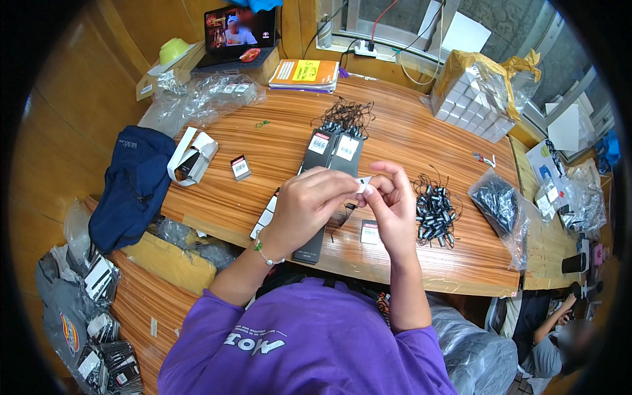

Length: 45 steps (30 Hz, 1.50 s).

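Observation:
My left hand (309, 201) and my right hand (393, 207) meet above the table's front middle. Between their fingertips they pinch a small white piece (362, 185) with a dark mark, perhaps a sticker. Under the hands lie long dark grey boxes (307, 249) with white labels. A small black corded piece (349, 207) shows just below my fingers. By my left wrist, a strip of white labels (263, 216) is partly covered. Near my right wrist lies a white card with a red top (370, 232). Right of that hand spreads a heap of small black corded pieces (436, 214).
More corded pieces (345, 118) lie behind the boxes. A clear bag of black items (497, 203) and pliers (485, 159) are at right. Small white boxes (471, 102) stand at back right. At left are a navy bag (133, 184), an open white box (194, 158) and a laptop (238, 33).

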{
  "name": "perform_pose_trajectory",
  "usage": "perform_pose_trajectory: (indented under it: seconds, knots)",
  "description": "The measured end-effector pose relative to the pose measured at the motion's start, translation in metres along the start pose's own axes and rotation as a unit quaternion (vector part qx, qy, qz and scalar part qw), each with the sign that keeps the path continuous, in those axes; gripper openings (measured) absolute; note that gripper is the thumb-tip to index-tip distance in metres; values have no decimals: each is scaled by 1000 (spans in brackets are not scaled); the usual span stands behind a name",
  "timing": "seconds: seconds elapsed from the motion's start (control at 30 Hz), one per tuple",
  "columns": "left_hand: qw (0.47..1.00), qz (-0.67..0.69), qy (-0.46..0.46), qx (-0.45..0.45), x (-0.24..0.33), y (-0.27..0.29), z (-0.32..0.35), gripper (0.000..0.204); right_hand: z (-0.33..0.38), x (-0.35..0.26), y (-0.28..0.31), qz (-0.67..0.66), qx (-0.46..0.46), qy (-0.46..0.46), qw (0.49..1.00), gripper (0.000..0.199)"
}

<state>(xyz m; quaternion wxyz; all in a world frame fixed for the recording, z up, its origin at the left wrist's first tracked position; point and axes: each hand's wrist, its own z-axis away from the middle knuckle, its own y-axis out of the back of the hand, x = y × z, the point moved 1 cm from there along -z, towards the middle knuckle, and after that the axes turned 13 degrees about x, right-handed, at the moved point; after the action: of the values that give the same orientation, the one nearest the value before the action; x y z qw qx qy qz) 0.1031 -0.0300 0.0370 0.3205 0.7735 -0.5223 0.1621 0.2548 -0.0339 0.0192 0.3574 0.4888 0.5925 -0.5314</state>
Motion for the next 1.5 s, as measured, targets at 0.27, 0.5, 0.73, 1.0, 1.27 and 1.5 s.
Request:
perform_pose_trajectory:
  seconds: [0.27, 0.5, 0.73, 1.0, 1.27, 1.5]
  knots:
    - [972, -147, -184, 26, -4, -2, -3, 19, -15, 11, 9, -26, -24, -70, 997, 10]
    - [974, -142, -177, 9, -9, -1, -1, 18, -28, 8, 12, -178, 152, 18, 972, 9]
    - [991, -39, -126, -15, -24, 4, 1, 14, -36, 8, 20, -312, 38, 6, 949, 8]
    - [995, 83, 59, -17, -17, -2, 1, 24, -38, 6, 18, -357, 0, -5, 934, 9]
    - [985, 120, 123, -3, -21, -24, 13, 39, -34, 0, 9, -413, 15, -21, 910, 7]
    - [999, 48, -7, 11, -21, -25, 14, 24, -33, -3, 11, -433, 8, -13, 901, 7]
